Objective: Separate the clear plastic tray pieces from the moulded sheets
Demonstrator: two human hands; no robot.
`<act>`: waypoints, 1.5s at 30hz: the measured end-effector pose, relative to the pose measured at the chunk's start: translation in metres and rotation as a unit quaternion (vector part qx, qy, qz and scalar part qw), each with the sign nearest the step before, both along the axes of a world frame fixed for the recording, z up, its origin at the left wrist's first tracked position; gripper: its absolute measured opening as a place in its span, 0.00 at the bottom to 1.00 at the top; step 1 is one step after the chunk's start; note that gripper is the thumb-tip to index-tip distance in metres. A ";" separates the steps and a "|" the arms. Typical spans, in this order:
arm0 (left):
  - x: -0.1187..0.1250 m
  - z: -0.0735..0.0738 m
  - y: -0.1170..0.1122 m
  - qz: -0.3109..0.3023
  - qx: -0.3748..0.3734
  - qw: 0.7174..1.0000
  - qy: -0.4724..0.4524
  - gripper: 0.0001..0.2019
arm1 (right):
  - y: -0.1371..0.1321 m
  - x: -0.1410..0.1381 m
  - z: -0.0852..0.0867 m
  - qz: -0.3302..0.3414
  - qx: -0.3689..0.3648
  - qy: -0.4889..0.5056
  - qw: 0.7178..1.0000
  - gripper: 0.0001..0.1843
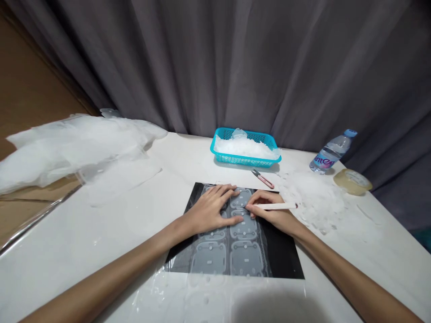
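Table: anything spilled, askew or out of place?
The bottle lies on its side near the tape. Clear scraps are strewn loose on the table right of the mat, outside the basket. Plastic sheeting overhangs the left edge. The right hand grips a stick normally.

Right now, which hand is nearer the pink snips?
Right. The right hand, pinching a white stick, is just this side of the pink snips, apart from them. The left hand lies flat on the clear sheet, farther off to their left.

White table [84, 242] bears black mat [283, 255], blue basket [245, 159], bottle [332, 152], perhaps tape [352, 181].
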State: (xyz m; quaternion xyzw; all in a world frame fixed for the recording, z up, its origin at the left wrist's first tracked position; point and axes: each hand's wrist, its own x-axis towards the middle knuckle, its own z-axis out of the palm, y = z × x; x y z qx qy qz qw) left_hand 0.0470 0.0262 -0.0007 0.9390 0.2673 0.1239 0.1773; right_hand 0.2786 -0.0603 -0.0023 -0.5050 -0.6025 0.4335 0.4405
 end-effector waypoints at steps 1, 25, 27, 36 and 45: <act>0.000 0.000 0.000 0.000 -0.001 1.000 -0.002 0.39 | 0.000 0.000 0.000 0.003 -0.002 -0.008 1.000 0.15; 0.008 -0.003 0.001 0.006 0.000 0.999 -0.039 0.38 | -0.008 0.007 -0.003 0.061 0.138 -0.133 0.980 0.06; 0.008 -0.003 0.001 0.005 0.001 0.999 -0.041 0.38 | -0.009 0.008 -0.003 0.071 0.146 -0.148 0.976 0.06; 0.008 -0.004 0.002 0.000 -0.010 0.999 -0.035 0.40 | -0.008 0.011 0.007 0.137 0.258 -0.252 0.923 0.09; 0.007 -0.004 0.001 0.001 -0.012 1.000 -0.028 0.41 | -0.008 0.018 0.011 0.154 0.263 -0.297 0.905 0.13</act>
